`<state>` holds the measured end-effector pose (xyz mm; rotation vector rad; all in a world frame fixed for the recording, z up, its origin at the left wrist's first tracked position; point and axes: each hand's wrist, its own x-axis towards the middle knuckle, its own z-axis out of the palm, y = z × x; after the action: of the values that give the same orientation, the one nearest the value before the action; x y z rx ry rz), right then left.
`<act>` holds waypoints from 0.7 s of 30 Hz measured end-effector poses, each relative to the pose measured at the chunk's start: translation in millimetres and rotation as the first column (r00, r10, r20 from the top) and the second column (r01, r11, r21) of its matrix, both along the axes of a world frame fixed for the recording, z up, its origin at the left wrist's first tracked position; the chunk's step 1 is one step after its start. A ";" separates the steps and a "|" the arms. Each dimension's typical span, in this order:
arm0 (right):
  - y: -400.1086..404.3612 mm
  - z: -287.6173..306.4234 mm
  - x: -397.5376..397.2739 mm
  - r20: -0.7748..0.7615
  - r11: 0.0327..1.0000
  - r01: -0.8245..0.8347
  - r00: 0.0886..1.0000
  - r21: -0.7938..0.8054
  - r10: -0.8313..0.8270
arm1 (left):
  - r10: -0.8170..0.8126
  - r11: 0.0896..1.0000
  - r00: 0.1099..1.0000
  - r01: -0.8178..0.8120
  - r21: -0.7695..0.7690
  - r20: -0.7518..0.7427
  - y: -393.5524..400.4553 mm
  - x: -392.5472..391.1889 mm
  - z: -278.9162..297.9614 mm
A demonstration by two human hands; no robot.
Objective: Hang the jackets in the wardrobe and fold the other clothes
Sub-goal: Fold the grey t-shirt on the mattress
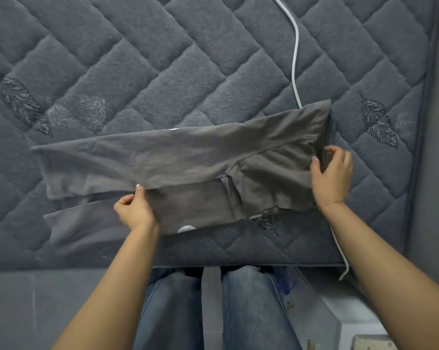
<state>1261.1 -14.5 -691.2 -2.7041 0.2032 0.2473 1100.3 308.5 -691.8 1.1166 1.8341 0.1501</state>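
Grey leggings [188, 157] lie stretched sideways across the quilted grey mattress [163, 59], right between the two hands. The left hand [134, 210] pinches the near edge of the upper leg, fingers curled on the fabric, with the lower leg spread just under and beside it. The right hand [333, 173] grasps the waistband end, thumb on top, fingers tucked round the edge. A white cable [294, 59] trails over the mattress beyond the right hand and passes under the waistband. Below the hands, blue jeans [251, 311] show at the bed's edge.
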 end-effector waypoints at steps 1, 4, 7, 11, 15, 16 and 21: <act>4.6 3.1 1.2 0.082 0.988 -0.148 0.985 -0.053 0.152 | -0.147 0.981 0.989 0.148 0.124 -0.016 -3.1 3.1 5.0; 29.8 1.6 8.2 0.087 0.849 -0.525 0.845 -0.055 0.528 | -0.755 0.562 0.655 0.676 0.478 -0.040 -24.4 23.3 14.1; 54.1 -17.0 20.8 -0.038 0.669 -0.743 0.669 -0.002 0.743 | -0.976 0.085 0.170 0.874 0.479 -0.138 -52.8 60.3 -5.1; 35.5 -55.0 55.5 -0.204 0.585 -0.796 0.606 -0.158 0.769 | -0.848 -0.330 -0.210 0.927 0.176 -0.486 -51.8 81.2 -57.1; 3.6 -68.0 72.8 -0.174 0.715 -0.654 0.756 -0.247 0.632 | -0.799 -0.315 -0.203 0.943 0.106 -0.566 -41.6 79.2 -72.1; 2.1 -68.0 73.2 -0.162 0.740 -0.626 0.779 -0.246 0.606 | -0.802 -0.298 -0.198 0.950 0.092 -0.563 -43.6 80.3 -69.4; 1.7 -47.1 66.9 -0.140 0.863 -0.503 0.859 -0.050 0.493 | -0.940 -0.013 0.058 0.979 0.204 -0.336 -63.3 81.5 -32.7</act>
<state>1328.0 -12.8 -738.3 -2.7807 -0.4774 0.5687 1181.8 245.2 -724.5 2.5308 0.6127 -0.4332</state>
